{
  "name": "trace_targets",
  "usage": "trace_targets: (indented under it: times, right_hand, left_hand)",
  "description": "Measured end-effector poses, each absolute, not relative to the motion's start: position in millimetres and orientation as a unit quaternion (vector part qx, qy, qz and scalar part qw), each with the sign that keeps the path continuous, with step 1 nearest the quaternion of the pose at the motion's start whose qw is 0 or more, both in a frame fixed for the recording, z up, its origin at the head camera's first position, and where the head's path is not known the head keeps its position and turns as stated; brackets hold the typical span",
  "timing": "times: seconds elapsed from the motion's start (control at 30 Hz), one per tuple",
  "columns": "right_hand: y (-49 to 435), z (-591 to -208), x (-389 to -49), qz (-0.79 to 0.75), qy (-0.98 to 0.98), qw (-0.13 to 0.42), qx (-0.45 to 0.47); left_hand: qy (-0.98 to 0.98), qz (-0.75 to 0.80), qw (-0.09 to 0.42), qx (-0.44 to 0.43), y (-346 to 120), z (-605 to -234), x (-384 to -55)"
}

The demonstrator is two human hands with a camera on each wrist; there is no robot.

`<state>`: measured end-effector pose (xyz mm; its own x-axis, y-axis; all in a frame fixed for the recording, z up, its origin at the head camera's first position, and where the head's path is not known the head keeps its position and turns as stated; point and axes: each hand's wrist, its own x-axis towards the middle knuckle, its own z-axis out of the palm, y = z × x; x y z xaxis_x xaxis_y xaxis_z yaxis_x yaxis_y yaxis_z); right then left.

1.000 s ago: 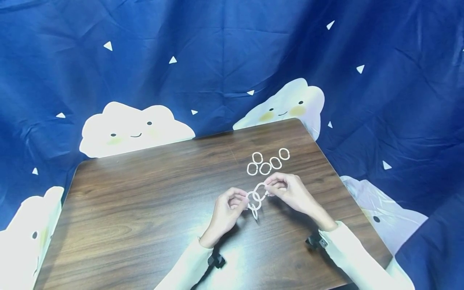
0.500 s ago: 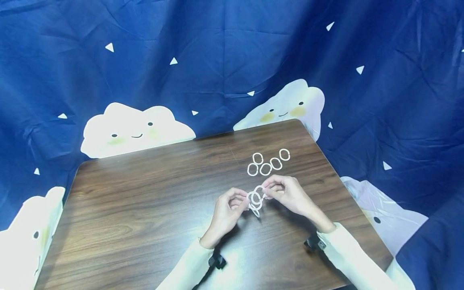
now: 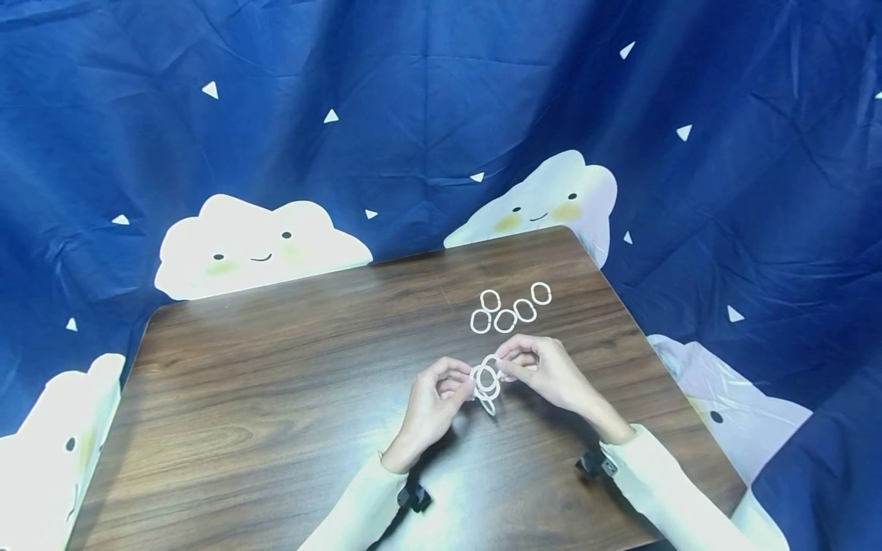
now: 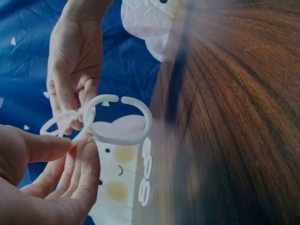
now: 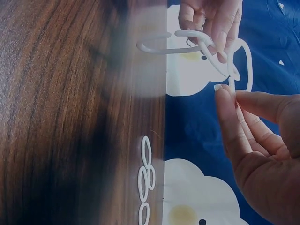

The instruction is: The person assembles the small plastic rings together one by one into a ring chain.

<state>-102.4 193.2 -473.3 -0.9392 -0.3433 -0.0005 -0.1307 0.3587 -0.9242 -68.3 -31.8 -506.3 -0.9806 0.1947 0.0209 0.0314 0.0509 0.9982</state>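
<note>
Above the table, both hands hold a short run of white plastic rings, each oval; an end gap shows on the hanging one. My left hand (image 3: 429,404) pinches one ring (image 4: 93,112) between thumb and fingers. From that ring hangs another, the lower ring (image 4: 150,123), its gap facing up in the left wrist view. My right hand (image 3: 553,373) pinches a third ring (image 5: 250,63) at its edge. This ring passes through or overlaps the left hand's ring; the crossing is partly hidden by fingertips.
Several loose white rings (image 3: 505,321) lie flat on the brown wooden table (image 3: 289,367), just beyond the right hand. Behind the table's far edge hangs a blue curtain (image 3: 386,92) with cloud prints. Each wrist carries a small black camera (image 3: 415,497).
My right hand has moved slightly left and down, closer to the left hand. The held rings now overlap more. My left hand has hardly moved; the loose rings lie as before.
</note>
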Motion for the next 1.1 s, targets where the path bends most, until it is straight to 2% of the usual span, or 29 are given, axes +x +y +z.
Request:
trace_targets:
  times: [0.6,1.1]
  right_hand:
    - [190.6,-470.3,-104.4,-0.539,0.825,0.078,-0.153]
    - [188.8,-468.3,-106.9,-0.556,0.814,0.087,-0.145]
  left_hand:
    - [0.739,0.666,0.064,0.079,-31.1,-508.6,-70.1]
    - [0.743,0.659,0.07,0.093,-34.6,-513.2,-70.1]
